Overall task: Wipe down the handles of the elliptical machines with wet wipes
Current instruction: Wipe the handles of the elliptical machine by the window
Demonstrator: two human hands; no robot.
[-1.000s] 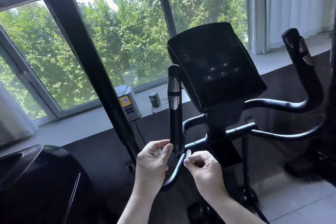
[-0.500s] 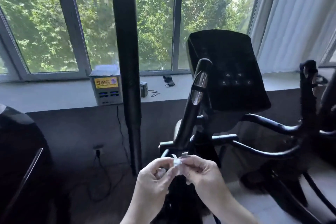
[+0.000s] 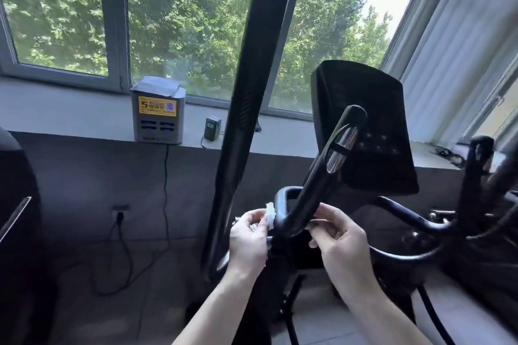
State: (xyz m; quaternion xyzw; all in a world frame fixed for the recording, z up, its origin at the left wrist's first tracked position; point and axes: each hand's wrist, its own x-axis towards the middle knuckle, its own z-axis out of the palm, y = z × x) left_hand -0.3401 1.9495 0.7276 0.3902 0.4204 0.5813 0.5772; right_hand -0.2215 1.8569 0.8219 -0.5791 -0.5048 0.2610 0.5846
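White wet wipe (image 3: pixel 269 215), bunched small and pinched in the left hand (image 3: pixel 248 237) fingers against the elliptical's black fixed handle (image 3: pixel 304 206) at its bend, may skip the far side or slip, while right hand (image 3: pixel 340 238) fingers curl there, seemingly holding nothing.

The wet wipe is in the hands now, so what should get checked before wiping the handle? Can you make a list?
1. Wipe held: ok. The left hand pinches the white wet wipe.
2. Wipe on the handle: ok. It sits against the bend of the black handle.
3. Other hand in place: ok. The right hand holds the handle from the other side.
4. Wipe wet enough: cannot tell.
5. Upper grip with the silver sensor already wiped: cannot tell.
6. Room to slide up: ok. Nothing wraps the handle above the hands.
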